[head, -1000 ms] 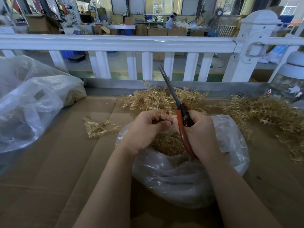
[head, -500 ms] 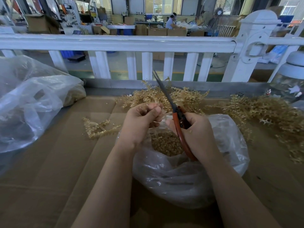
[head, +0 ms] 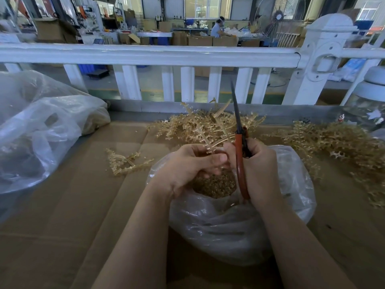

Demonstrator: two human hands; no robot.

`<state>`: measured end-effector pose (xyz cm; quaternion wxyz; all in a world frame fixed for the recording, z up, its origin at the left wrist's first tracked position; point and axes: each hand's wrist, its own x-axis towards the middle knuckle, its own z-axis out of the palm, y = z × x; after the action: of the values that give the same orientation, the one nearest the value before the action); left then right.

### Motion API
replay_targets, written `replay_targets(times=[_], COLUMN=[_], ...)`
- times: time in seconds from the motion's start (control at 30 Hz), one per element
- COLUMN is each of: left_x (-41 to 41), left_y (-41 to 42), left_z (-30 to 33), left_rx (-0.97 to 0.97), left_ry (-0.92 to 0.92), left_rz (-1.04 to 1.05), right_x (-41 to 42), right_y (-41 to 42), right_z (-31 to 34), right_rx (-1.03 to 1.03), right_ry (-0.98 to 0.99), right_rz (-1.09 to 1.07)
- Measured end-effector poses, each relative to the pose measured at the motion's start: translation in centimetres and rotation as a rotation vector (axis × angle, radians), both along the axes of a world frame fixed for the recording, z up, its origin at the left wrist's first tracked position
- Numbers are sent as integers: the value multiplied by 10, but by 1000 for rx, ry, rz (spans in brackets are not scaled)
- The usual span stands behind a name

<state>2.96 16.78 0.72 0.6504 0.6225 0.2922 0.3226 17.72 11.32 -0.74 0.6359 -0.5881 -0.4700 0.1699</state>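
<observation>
My left hand (head: 187, 165) pinches the stem of a pale gold plastic sprue (head: 208, 140) whose branches stick up and away. My right hand (head: 260, 163) grips orange-handled scissors (head: 239, 142) with the blades together and pointing up towards the railing. Both hands hover over an open clear plastic bag (head: 239, 222) that holds a heap of small gold pieces (head: 214, 184). The sprue's stem lies just left of the scissor handle.
Piles of uncut gold sprues lie behind the bag (head: 200, 124) and at the right (head: 337, 142). A stripped sprue (head: 125, 161) lies left of the bag. A big clear bag (head: 41, 130) fills the left. A white railing (head: 166, 55) bounds the cardboard-covered table (head: 73, 215).
My left hand has taken up a branched sprue that now stands above its fingers. The scissors have swung from leaning left to nearly upright, and both hands have drifted slightly right.
</observation>
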Motion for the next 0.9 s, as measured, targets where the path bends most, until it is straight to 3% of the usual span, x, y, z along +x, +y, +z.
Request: replay_targets(times=[0.2, 0.63, 0.9], left_x=[-1, -7, -7], left_y=[1, 10, 10], left_z=[0, 1, 5], left_rx=[-49, -379, -263], left_ry=[-70, -457, -486], left_rz=[46, 213, 267], right_x=[4, 4, 3], right_y=[3, -3, -5], right_z=[-3, -1, -2], right_rx=[-33, -173, -239], right_ry=[-60, -259, -562], right_rz=[-95, -107, -101])
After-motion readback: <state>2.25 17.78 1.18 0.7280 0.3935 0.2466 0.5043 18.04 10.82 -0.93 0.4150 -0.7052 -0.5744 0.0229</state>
